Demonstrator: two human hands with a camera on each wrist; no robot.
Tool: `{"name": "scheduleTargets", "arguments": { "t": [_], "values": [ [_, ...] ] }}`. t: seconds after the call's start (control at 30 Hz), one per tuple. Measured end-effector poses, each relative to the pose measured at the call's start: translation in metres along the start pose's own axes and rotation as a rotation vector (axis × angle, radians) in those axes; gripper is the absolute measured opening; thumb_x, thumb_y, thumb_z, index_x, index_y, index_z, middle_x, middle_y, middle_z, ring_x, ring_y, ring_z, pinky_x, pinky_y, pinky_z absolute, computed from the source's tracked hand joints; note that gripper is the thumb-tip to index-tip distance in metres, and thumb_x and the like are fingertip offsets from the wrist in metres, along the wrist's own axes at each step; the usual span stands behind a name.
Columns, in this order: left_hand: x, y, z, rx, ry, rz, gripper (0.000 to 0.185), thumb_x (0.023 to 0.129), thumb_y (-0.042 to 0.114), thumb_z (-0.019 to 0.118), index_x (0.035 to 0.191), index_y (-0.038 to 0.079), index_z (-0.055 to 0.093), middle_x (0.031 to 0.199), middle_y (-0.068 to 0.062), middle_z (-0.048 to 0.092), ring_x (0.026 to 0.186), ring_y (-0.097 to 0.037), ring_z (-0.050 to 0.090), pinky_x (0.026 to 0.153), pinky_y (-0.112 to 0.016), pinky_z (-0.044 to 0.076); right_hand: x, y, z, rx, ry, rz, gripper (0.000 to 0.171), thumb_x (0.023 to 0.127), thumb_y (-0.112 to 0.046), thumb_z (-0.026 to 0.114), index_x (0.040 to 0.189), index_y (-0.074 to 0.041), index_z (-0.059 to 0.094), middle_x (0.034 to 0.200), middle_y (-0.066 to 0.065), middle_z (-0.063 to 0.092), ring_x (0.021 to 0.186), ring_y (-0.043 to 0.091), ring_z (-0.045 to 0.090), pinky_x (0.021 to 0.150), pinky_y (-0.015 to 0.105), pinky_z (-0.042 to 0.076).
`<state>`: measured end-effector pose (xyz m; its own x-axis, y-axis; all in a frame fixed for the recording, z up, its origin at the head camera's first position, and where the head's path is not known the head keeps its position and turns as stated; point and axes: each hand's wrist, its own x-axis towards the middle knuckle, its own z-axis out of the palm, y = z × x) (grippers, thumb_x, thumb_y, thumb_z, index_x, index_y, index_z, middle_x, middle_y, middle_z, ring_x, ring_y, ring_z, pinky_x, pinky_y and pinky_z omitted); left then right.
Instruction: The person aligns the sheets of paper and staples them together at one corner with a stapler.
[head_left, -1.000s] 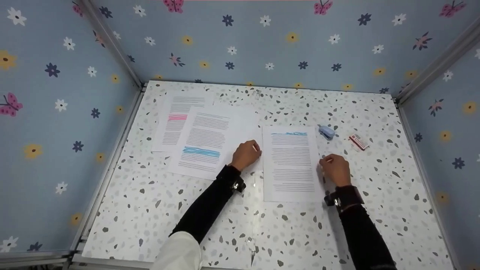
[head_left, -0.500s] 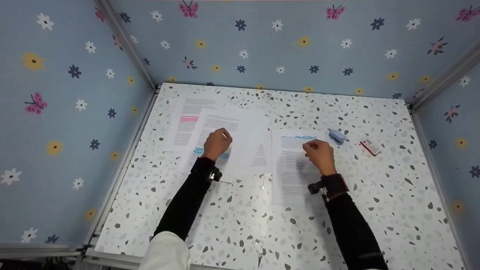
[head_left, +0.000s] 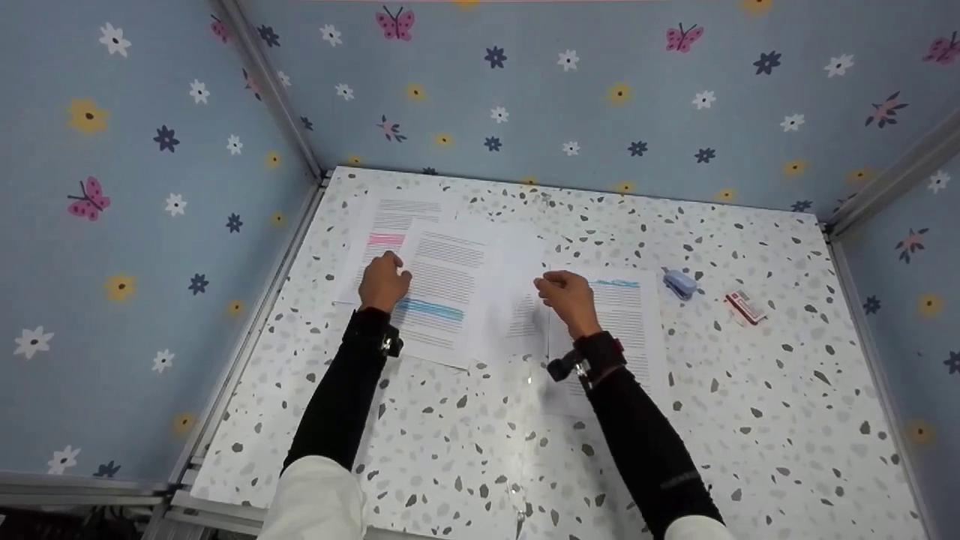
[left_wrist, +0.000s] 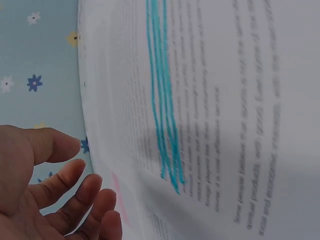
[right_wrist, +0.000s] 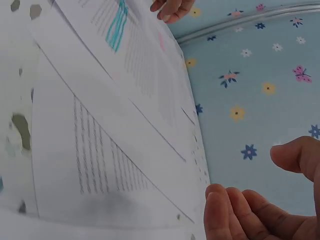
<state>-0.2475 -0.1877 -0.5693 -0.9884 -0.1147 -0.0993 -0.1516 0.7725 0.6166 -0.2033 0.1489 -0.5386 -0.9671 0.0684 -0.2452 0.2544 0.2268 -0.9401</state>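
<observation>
Paper (head_left: pixel 444 259) printed in dark lines, with a broad blue band low across the text, lies on the left part of the speckled table (head_left: pixel 442 457), slightly slanted and overlapping a pink-marked sheet (head_left: pixel 411 207). Apart from these, to the right, lies another sheet (head_left: pixel 619 322) with blue scribble along its top.

The left hand (head_left: pixel 385 283) is at the left edge of the blue-banded page, its thumb spread from its loosely bent fingers; whether it touches the page I cannot tell. The right hand (head_left: pixel 568 298) is over the left edge of the scribbled sheet, fingers bent and a wide gap to the thumb.

The left wrist view shows the blue band as several separate strokes. The right wrist view shows a blank-looking sheet (right_wrist: pixel 118 112) partly covering a printed page (right_wrist: pixel 97 150). Only the head view takes in the pale blue stapler (head_left: pixel 680 285) and the red-and-white box (head_left: pixel 745 307).
</observation>
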Motion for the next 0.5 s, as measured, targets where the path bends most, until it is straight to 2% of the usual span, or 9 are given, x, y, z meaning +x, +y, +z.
{"name": "scheduleTargets", "arguments": {
  "t": [0.13, 0.3, 0.4, 0.5],
  "values": [
    [0.003, -0.017, -0.001, 0.060, 0.013, -0.061, 0.034, 0.100, 0.016, 0.058, 0.128, -0.004, 0.057, 0.118, -0.026, 0.059, 0.106, -0.042, 0.059, 0.085, -0.056, 0.050, 0.003, 0.002, 0.031, -0.011, -0.053, 0.035, 0.048, 0.095, -0.025, 0.071, 0.131, 0.007, 0.061, 0.113, 0.019, 0.069, 0.103, 0.029, 0.068, 0.087, 0.034, 0.055],
    [0.008, -0.026, -0.005, 0.116, -0.015, -0.107, 0.037, 0.102, 0.019, 0.052, 0.124, -0.010, 0.056, 0.120, -0.030, 0.056, 0.112, -0.047, 0.057, 0.088, -0.059, 0.050, 0.006, 0.007, 0.061, 0.033, -0.076, 0.099, 0.042, 0.096, -0.019, 0.069, 0.126, 0.008, 0.062, 0.117, 0.023, 0.068, 0.103, 0.031, 0.069, 0.088, 0.037, 0.056],
    [0.011, -0.026, -0.008, 0.111, -0.055, -0.137, 0.035, 0.102, 0.018, 0.048, 0.116, -0.011, 0.059, 0.114, -0.030, 0.057, 0.106, -0.046, 0.060, 0.083, -0.058, 0.051, 0.008, 0.010, 0.073, 0.055, -0.082, 0.145, 0.035, 0.097, -0.014, 0.064, 0.122, 0.010, 0.065, 0.114, 0.025, 0.067, 0.100, 0.032, 0.070, 0.089, 0.038, 0.056],
    [0.017, -0.027, -0.009, 0.097, -0.086, -0.167, 0.028, 0.101, 0.017, 0.046, 0.097, -0.007, 0.061, 0.094, -0.022, 0.060, 0.084, -0.034, 0.061, 0.066, -0.048, 0.051, 0.009, 0.013, 0.080, 0.075, -0.087, 0.179, 0.031, 0.095, -0.010, 0.060, 0.117, 0.011, 0.067, 0.109, 0.022, 0.068, 0.094, 0.029, 0.070, 0.085, 0.036, 0.055]
  ]
}}
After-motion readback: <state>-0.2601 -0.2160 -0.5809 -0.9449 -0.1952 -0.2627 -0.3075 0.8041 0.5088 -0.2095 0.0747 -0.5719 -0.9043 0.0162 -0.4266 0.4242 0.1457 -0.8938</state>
